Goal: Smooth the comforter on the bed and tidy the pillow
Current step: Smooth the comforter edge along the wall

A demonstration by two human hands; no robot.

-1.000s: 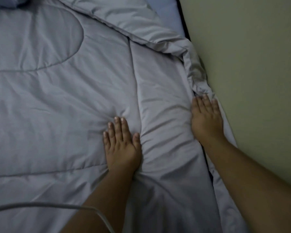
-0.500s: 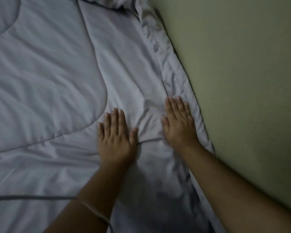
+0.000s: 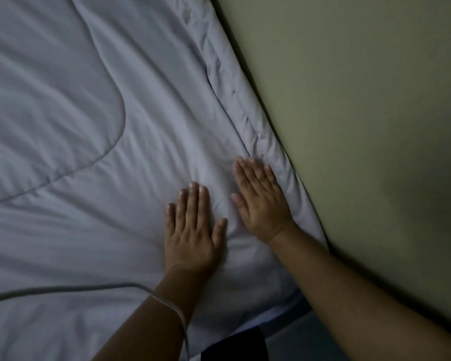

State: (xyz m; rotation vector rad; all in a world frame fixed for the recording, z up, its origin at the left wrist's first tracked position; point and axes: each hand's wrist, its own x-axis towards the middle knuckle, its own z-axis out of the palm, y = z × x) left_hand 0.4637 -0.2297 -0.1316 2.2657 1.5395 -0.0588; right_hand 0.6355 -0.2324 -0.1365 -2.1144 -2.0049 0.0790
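A pale grey-lilac quilted comforter (image 3: 94,131) covers the bed and fills most of the head view. My left hand (image 3: 193,230) lies flat on it, palm down, fingers together, near the right side. My right hand (image 3: 261,201) presses flat beside it, close to the comforter's rumpled right border (image 3: 248,118) that runs along the wall. Both hands hold nothing. Soft creases fan out to the left of my left hand. No pillow is in view.
A pale green wall (image 3: 362,126) runs right along the bed's right edge. A thin grey cable (image 3: 63,289) crosses the lower left and loops over my left forearm. The comforter's near corner ends at lower centre, with a dark object (image 3: 235,345) below it.
Both hands have slid back along the comforter's right side toward its near corner, staying flat. The folded-over edge seen earlier is out of view and the border lies flatter.
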